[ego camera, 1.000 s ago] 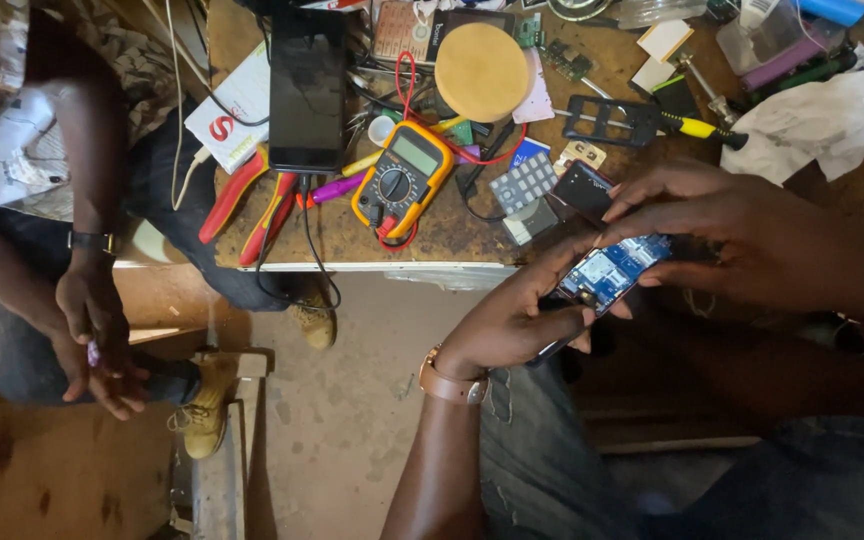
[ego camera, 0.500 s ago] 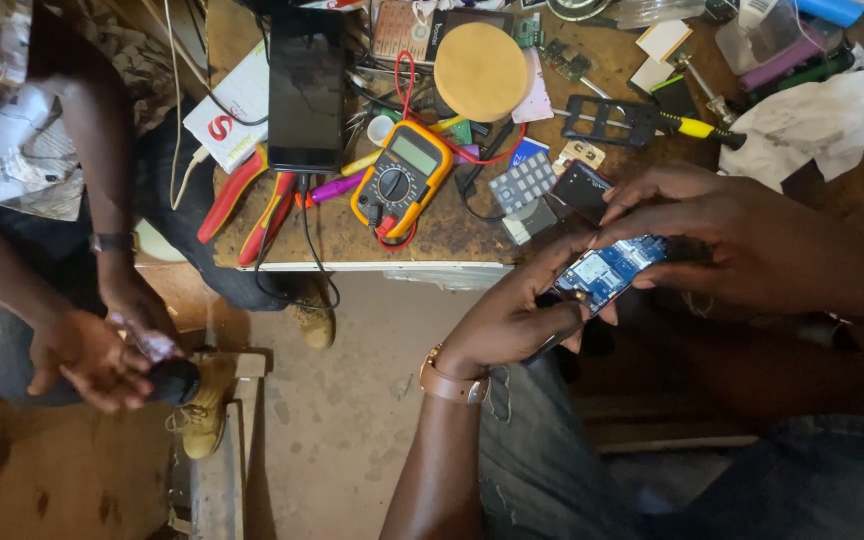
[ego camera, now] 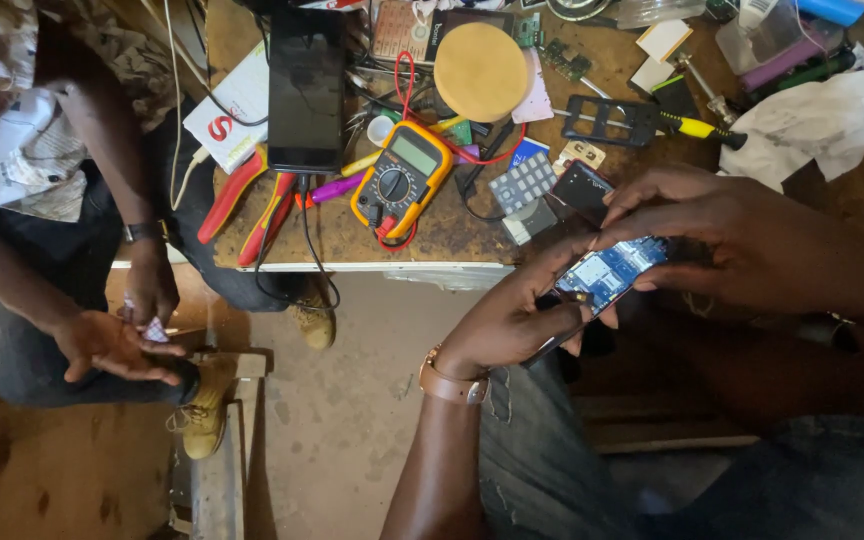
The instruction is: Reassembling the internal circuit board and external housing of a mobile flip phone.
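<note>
Left hand (ego camera: 512,320) under and around lower end of opened phone (ego camera: 612,275), fingers (ego camera: 564,262) curled shut on its edge, blue circuit board facing up. Right hand (ego camera: 752,240) arched over upper end of same phone, fingers (ego camera: 642,215) bent down, tips pressed on board and frame — closed grip too. Phone held in air between both hands, just off near edge of worktop (ego camera: 452,235), above lap. Brown wristband (ego camera: 452,385) on left wrist. Just beyond left fingers: small keypad piece (ego camera: 524,182) and dark phone part (ego camera: 584,188) lying on worktop, touching or nearly so, cannot tell. Further out from left fingers: yellow multimeter (ego camera: 397,180) with red lead looped round it, then red-handled pliers (ego camera: 252,200) and black tablet (ego camera: 305,88) lying flat. Beyond fingers toward far side of worktop: round tan disc (ego camera: 480,72), black phone frame (ego camera: 612,120), yellow-handled screwdriver (ego camera: 697,128). Past right fingers: crumpled white cloth (ego camera: 822,125). Well apart, off to side of left hand — another person seated, that person's hands (ego camera: 127,330) together low over knee, pinching some small pale item, too small to tell. Tan boots (ego camera: 202,410) on floor below that person.
</note>
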